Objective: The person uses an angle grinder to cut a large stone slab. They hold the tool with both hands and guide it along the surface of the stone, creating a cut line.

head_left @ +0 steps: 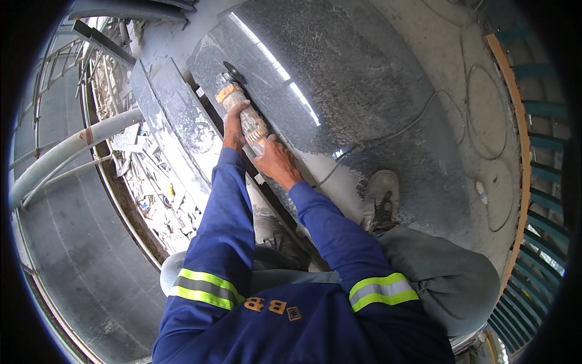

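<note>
Both my hands are closed around a dusty orange-and-grey angle grinder (249,116). My left hand (234,125) wraps the body nearer its head, and my right hand (277,160) grips the rear end. A dark disc (234,72) at the far end stands close to the edge of a large dark stone slab (357,85); whether it touches the stone I cannot tell. From the tool's rear a cord (388,134) runs right across the slab. Some of my fingers are hidden behind the grinder.
A narrower, dust-streaked slab (176,115) lies left, across a dark gap. Beyond it are white broken pieces (154,188) and a thick pipe (73,151). My right shoe (383,197) is beside the slab's near edge. Cable loops (485,115) lie right, near green slats (545,176).
</note>
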Demonstrator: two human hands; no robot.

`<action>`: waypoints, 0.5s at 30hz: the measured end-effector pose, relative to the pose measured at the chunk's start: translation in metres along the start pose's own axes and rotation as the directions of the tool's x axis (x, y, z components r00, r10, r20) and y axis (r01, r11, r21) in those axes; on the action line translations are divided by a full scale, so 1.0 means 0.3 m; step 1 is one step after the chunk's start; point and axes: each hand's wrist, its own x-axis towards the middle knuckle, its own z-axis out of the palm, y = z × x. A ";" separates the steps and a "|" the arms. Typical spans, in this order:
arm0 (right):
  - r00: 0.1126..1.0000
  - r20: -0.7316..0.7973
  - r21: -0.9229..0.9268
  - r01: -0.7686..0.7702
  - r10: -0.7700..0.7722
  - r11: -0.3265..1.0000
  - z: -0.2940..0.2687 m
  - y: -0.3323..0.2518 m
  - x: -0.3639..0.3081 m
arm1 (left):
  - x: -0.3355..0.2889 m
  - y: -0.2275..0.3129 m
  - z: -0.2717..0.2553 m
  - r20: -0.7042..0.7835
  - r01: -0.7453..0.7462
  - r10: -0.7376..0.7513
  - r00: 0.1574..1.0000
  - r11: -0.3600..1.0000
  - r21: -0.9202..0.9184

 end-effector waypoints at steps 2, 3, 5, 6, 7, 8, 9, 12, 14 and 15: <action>1.000 -0.007 0.019 0.003 -0.002 1.000 -0.005 -0.004 -0.024 | -0.016 -0.004 -0.009 0.014 -0.012 0.012 1.000 1.000 0.003; 1.000 -0.011 0.019 0.010 -0.009 1.000 -0.003 0.008 -0.031 | -0.024 -0.008 -0.003 0.027 -0.016 0.016 1.000 1.000 0.006; 1.000 -0.020 0.021 0.024 -0.024 0.999 -0.002 0.031 -0.043 | -0.042 -0.022 0.012 -0.001 -0.027 0.027 1.000 0.999 0.024; 1.000 -0.005 0.019 0.015 -0.015 1.000 -0.003 0.036 -0.045 | -0.049 -0.028 0.014 -0.016 -0.031 0.031 0.999 0.999 0.036; 1.000 0.011 0.017 0.007 -0.007 1.000 -0.005 0.040 -0.047 | -0.055 -0.032 0.017 -0.016 -0.027 0.027 0.999 0.999 0.032; 1.000 0.025 0.015 -0.002 0.002 1.000 -0.007 0.045 -0.049 | -0.060 -0.035 0.020 -0.016 -0.023 0.023 1.000 0.999 0.029; 1.000 0.019 0.010 0.000 0.000 1.000 -0.003 0.050 -0.050 | -0.062 -0.038 0.020 -0.017 -0.019 0.020 1.000 0.999 0.026; 1.000 0.006 0.005 0.004 -0.005 1.000 0.007 0.060 -0.056 | -0.064 -0.039 0.014 0.000 0.015 -0.015 1.000 1.000 0.004; 1.000 0.009 0.015 0.005 -0.005 1.000 0.005 0.060 -0.058 | -0.062 -0.044 0.008 0.000 0.006 -0.006 1.000 1.000 0.005; 1.000 0.003 0.017 0.008 -0.008 1.000 0.005 0.064 -0.060 | -0.066 -0.047 0.014 0.003 0.006 -0.006 1.000 1.000 0.005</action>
